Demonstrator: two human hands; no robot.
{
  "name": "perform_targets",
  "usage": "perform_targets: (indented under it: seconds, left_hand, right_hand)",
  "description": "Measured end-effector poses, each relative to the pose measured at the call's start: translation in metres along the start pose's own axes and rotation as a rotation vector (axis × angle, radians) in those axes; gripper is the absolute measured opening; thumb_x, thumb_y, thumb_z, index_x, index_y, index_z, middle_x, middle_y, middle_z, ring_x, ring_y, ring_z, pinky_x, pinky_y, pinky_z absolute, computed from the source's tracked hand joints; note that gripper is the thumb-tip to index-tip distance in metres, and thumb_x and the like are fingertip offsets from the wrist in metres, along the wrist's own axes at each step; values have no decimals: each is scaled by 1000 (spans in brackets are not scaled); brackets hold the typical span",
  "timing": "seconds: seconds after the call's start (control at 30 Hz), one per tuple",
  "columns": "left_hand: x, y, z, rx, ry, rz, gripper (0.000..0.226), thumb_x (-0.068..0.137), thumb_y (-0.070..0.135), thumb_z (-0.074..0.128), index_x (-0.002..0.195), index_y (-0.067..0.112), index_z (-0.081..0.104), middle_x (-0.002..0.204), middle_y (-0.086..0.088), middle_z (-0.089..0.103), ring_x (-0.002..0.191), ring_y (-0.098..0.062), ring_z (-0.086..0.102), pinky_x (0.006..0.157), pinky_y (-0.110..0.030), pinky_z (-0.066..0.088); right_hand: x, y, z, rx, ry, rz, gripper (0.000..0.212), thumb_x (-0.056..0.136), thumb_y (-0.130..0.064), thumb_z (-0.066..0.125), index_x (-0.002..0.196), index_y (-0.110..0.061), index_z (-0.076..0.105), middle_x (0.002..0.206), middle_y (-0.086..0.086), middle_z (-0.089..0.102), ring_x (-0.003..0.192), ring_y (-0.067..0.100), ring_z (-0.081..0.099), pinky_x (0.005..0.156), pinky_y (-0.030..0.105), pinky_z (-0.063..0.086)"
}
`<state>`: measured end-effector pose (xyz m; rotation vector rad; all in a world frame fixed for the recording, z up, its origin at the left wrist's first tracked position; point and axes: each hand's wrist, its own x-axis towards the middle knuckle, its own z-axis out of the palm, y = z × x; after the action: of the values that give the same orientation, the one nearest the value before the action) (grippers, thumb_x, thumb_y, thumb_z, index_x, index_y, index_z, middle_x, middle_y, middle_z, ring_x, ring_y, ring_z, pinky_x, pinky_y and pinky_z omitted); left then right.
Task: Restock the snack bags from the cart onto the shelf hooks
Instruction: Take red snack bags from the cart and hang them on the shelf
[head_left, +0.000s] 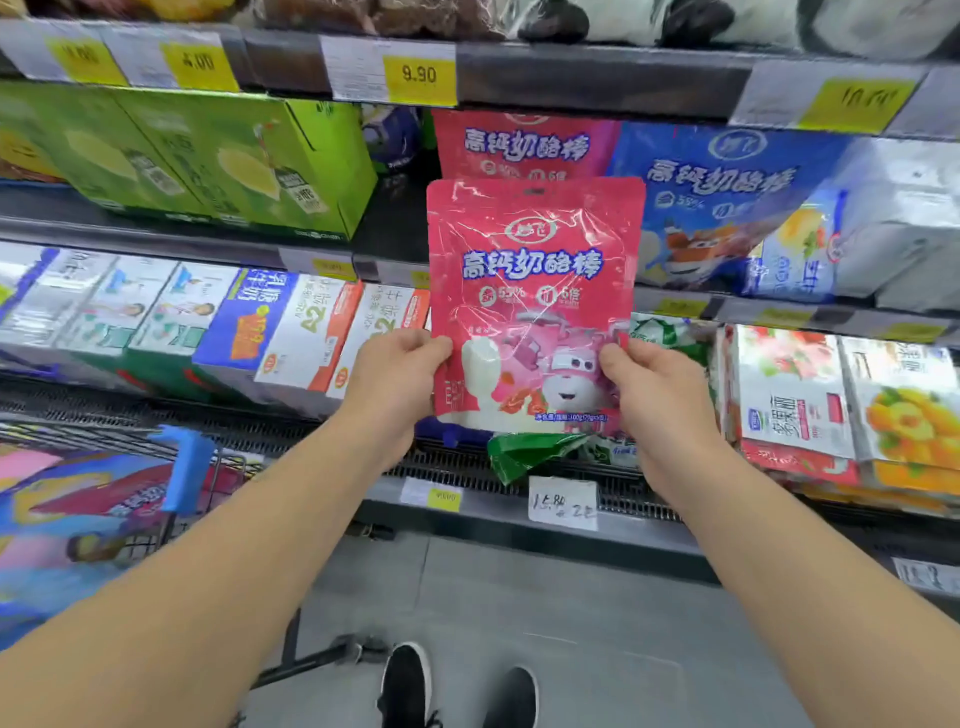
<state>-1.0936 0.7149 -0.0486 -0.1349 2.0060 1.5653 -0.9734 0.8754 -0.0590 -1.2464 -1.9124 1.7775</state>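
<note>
At the far left, the cart (104, 499) holds more coloured packets behind its wire rim. Your left hand (397, 382) pinches the lower left edge of the pink snack bag (535, 301), thumb on the front, fingers curled behind. The bag stands upright between your two hands, its long axis vertical, printed face toward you, the hang hole at the top edge and the bottom seam level with your knuckles. It rises above both hands, held up in front of the shelf, with its top overlapping the lower part of a hanging pink bag (524, 145) of the same print. Your right hand (660, 395) pinches the lower right edge in the same way. Further right hangs a blue bag (727, 208), and boxed goods line the shelf (571, 78) rows.
</note>
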Motion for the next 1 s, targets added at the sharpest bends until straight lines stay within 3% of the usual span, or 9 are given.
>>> perform_targets:
  seconds: [0.13, 0.33, 0.47, 0.63, 0.73, 0.8, 0.9, 0.97, 1.0]
  left_hand:
    - [15, 6, 3, 22, 27, 61, 21, 99, 18, 56, 86, 3, 61, 78, -10, 67, 73, -26, 67, 67, -42, 61]
    - [49, 21, -4, 38, 47, 125, 30, 94, 26, 61, 67, 16, 67, 72, -7, 70, 74, -29, 67, 77, -59, 57]
    - [77, 43, -5, 15, -28, 179, 31, 96, 23, 60, 66, 17, 64, 77, -11, 65, 73, -25, 61, 80, -58, 57]
    - [108, 66, -7, 54, -9, 281, 30, 93, 25, 63, 64, 17, 65, 70, -9, 61, 64, -20, 54, 68, -48, 55]
    - [123, 73, -6, 57, 0, 372, 29, 90, 23, 64, 65, 9, 66, 66, -9, 57, 61, -19, 49, 59, -38, 46]
    - [135, 76, -4, 82, -3, 410, 32, 87, 26, 62, 68, 0, 63, 63, -10, 56, 58, -19, 47, 59, -33, 42]
    - [148, 71, 0, 63, -62, 362, 19, 82, 25, 61, 70, 13, 68, 68, -7, 71, 62, -25, 68, 69, -46, 60]
    - [147, 63, 0, 71, -103, 313, 3, 82, 19, 64, 83, 20, 67, 76, -5, 75, 72, -25, 74, 75, -49, 60]
    - [145, 58, -1, 76, -111, 281, 12, 80, 17, 66, 91, 18, 63, 78, -4, 75, 76, -27, 74, 78, -50, 60]
  right_hand:
    - [13, -8, 0, -60, 19, -62, 28, 97, -25, 58, 72, -22, 69, 76, -7, 71, 68, 6, 62, 70, 30, 50]
    - [36, -27, 7, -296, 108, -199, 42, 94, -38, 61, 63, -10, 64, 51, -3, 55, 50, 9, 45, 57, 28, 36]
    - [55, -48, 15, -436, 191, -266, 47, 94, -41, 60, 70, -1, 66, 62, 15, 59, 58, 26, 49, 56, 35, 33]
    - [75, -67, 35, -127, 184, -142, 41, 96, -36, 60, 64, -12, 66, 56, 4, 65, 46, 16, 57, 52, 31, 50]
    - [83, -69, 46, 23, 193, -123, 28, 98, -29, 59, 74, -16, 67, 64, 0, 71, 55, 12, 66, 54, 23, 52]
    - [90, -67, 55, 60, 214, -133, 23, 98, -28, 58, 82, -14, 68, 75, 2, 73, 64, 13, 69, 63, 31, 58]
    - [96, -57, 66, 55, 239, -146, 11, 88, -34, 62, 91, -25, 66, 90, 0, 74, 85, 21, 72, 82, 47, 59]
    - [94, -52, 71, 75, 199, -130, 14, 83, -34, 63, 97, -32, 63, 95, -4, 73, 93, 22, 71, 84, 48, 59]
    - [94, -48, 73, 107, 178, -116, 18, 83, -31, 64, 101, -33, 61, 97, -5, 73, 94, 24, 72, 82, 45, 59]
